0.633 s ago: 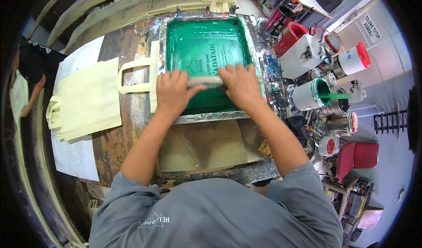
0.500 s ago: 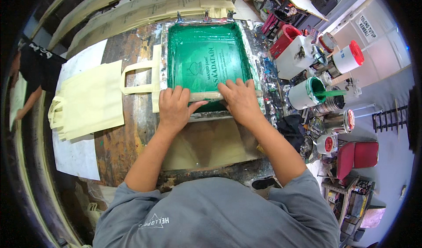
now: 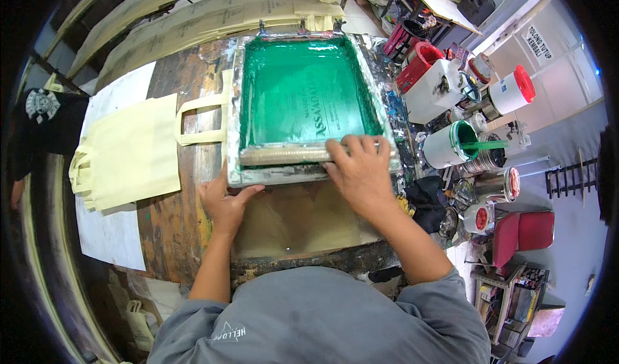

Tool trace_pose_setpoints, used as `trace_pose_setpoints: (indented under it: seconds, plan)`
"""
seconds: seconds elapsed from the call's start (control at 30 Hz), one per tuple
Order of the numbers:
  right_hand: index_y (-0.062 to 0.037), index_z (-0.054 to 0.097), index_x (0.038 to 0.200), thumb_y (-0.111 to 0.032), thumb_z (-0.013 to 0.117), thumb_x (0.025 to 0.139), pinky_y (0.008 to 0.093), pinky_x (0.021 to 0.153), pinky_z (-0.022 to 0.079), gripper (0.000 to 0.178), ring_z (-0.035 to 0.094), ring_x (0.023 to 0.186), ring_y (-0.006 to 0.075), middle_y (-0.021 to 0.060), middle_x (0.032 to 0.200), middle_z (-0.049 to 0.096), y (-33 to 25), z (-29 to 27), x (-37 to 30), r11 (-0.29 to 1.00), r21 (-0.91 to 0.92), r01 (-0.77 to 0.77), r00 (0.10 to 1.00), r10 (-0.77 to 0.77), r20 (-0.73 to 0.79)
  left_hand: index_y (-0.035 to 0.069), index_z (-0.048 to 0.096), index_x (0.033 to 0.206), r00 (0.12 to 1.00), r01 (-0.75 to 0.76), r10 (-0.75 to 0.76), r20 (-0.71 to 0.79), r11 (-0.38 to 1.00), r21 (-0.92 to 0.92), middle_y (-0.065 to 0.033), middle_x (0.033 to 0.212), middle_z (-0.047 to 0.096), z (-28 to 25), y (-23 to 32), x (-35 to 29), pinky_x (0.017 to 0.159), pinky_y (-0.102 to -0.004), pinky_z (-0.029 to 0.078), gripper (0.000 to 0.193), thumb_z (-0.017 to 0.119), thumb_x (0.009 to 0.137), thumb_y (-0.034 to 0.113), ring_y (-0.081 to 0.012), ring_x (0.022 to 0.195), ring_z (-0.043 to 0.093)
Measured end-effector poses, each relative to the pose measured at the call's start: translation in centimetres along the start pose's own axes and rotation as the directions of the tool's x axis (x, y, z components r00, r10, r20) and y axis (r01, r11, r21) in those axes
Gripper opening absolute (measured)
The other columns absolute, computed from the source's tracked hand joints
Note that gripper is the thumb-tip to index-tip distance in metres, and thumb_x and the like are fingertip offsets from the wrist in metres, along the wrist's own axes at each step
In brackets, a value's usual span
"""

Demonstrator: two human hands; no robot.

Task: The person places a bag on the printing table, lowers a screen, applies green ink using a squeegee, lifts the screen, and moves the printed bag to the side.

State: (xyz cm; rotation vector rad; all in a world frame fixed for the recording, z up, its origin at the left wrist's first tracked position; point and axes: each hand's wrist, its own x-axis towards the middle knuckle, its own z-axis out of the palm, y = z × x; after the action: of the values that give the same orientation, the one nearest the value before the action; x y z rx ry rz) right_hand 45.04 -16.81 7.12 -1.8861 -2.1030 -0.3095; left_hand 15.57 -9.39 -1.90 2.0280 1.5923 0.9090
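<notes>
From here, only the right hand pinches the squeegee, at 1 end, so a loosened grip could drop it into the ink; a knock to the screen might smear the bag poking out at its left. The squeegee lies along the screen's near edge, near the frame's centre, its right end under the right fingers. The left hand meets the screen's corner, thumb spread; I can't tell whether it grips.

Pale wall, red chair, cluttered shelf
</notes>
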Motion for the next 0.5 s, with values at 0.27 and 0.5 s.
trace_pose_setpoints:
  seconds: [0.27,0.5]
  plan:
    - [-0.0117,0.073,0.105,-0.055,0.074,0.094,0.0485,0.084,0.038,0.044,0.065,0.086,0.0296,0.0066,0.083,0.063,4.1,-8.4,14.1,0.984,-0.133,0.119,0.862,-0.169,-0.477,-0.007,0.052,0.152,0.976,-0.103,0.077,-0.203,0.988,-0.119,-0.0145,0.117,0.064,-0.2,3.4,6.2,0.092,-0.0429,0.051,0.080,0.088,0.093,0.034,-0.0289,0.116,0.060]
    - [-0.0124,0.061,0.082,-0.074,0.052,0.104,0.0409,0.073,0.040,0.066,0.052,0.068,0.0221,0.0036,0.071,0.057,5.2,-10.1,18.7,0.999,-0.039,0.027,0.953,-0.038,-0.300,-0.002,0.065,0.115,0.989,0.050,-0.031,-0.143,0.991,0.128,-0.0251,0.110,0.067,5.4,-4.4,5.2,0.096,-0.0484,0.050,0.039,0.080,0.098,0.029,-0.0457,0.106,0.063]
